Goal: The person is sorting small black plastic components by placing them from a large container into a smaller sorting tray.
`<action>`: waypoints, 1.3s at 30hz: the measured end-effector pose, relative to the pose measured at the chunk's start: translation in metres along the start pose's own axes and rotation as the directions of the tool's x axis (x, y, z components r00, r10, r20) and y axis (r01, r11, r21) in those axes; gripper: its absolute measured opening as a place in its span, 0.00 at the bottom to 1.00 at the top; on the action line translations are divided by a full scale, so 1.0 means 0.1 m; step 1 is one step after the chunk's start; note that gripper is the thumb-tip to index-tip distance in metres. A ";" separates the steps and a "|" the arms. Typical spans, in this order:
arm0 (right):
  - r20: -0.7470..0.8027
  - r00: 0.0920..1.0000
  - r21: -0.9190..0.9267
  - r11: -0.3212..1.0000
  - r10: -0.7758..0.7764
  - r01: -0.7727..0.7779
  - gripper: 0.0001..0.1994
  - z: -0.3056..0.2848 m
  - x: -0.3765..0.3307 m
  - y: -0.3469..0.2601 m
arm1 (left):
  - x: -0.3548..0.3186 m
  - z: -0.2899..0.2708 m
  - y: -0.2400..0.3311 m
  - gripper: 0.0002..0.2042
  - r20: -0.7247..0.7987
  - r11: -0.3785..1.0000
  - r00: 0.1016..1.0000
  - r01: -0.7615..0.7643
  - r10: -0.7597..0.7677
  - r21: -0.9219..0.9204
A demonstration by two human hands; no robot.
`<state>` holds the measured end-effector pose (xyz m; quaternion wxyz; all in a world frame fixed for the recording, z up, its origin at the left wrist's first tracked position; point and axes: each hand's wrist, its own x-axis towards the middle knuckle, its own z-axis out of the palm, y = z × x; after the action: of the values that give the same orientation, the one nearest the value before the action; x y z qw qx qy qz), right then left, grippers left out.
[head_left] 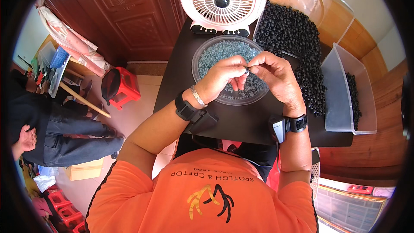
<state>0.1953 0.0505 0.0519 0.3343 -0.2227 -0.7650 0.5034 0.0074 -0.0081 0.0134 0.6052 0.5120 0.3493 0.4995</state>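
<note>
Over a round clear tub [196,58] of small pale-blue see-through pieces [222,51], my two hands meet fingertip to fingertip. My left hand [224,77] pinches a small black ring-shaped piece [246,70] between thumb and forefinger, its other fingers curled below. Thumb and forefinger of my right hand [278,75] are closed right beside that piece; what they hold, if anything, is too small to make out. To the right of the hands spreads a big heap of similar black ring-shaped pieces [297,39], running from a tipped clear bin [332,11] onto the dark table [181,77].
A white fan [221,2] stands behind the tub. At the table's right edge, a translucent bin [345,99] holds more black pieces. On the left are a red stool [123,87] and another person in dark clothes [73,133]. A dark wooden door [123,13] lies beyond.
</note>
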 end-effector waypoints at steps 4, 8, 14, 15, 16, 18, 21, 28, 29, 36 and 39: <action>0.023 1.000 -0.102 0.995 0.019 -0.017 0.02 0.01 0.01 -0.03 | 0.00 -0.02 -0.03 0.10 -0.022 0.995 0.999 0.029 -0.027 0.097; -0.010 0.997 0.125 0.990 0.071 -0.069 0.03 0.03 0.03 0.05 | 0.00 0.00 -0.03 0.10 -0.026 0.999 0.999 0.034 -0.033 0.036; -0.084 0.993 0.128 0.989 0.087 -0.076 0.03 0.10 0.07 0.14 | -0.02 0.00 -0.03 0.10 -0.073 0.995 0.997 0.022 -0.029 -0.099; -0.121 0.991 0.091 0.995 0.063 -0.052 0.04 0.14 0.07 0.12 | -0.03 0.00 -0.03 0.10 -0.088 0.991 0.996 0.010 -0.022 -0.137; -0.117 0.991 0.091 0.995 0.059 -0.048 0.04 0.18 0.07 0.10 | -0.03 0.00 -0.03 0.10 -0.103 0.985 0.995 -0.003 -0.015 -0.172; -0.164 0.984 -0.039 0.997 -0.070 0.065 0.06 0.24 0.05 0.07 | -0.03 0.01 -0.05 0.10 -0.138 0.976 0.990 -0.019 -0.011 -0.215; -0.198 0.959 -0.265 0.953 -0.204 0.148 0.13 0.33 0.08 0.13 | -0.02 -0.01 -0.10 0.09 -0.171 0.957 0.985 -0.052 0.002 -0.284; -0.248 0.890 -0.562 0.805 -0.382 0.189 0.12 0.40 0.09 0.15 | -0.03 0.06 -0.14 0.09 -0.177 0.955 0.983 -0.085 0.035 -0.283; -0.232 0.889 -0.608 0.772 -0.395 0.185 0.12 0.40 0.08 0.13 | -0.03 0.07 -0.15 0.09 -0.178 0.958 0.983 -0.094 0.045 -0.273; -0.256 0.878 -0.534 0.816 -0.405 0.220 0.12 0.38 0.09 0.09 | -0.06 0.12 -0.09 0.10 -0.186 0.964 0.975 -0.163 0.124 -0.211; -0.221 0.898 -0.464 0.851 -0.380 0.246 0.13 0.32 0.10 0.05 | -0.06 0.11 -0.04 0.11 -0.156 0.969 0.978 -0.165 0.137 -0.185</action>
<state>0.1649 0.0394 0.0414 0.4699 -0.2355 -0.8211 0.2224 0.0172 -0.0167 0.0111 0.5867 0.4380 0.3003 0.6114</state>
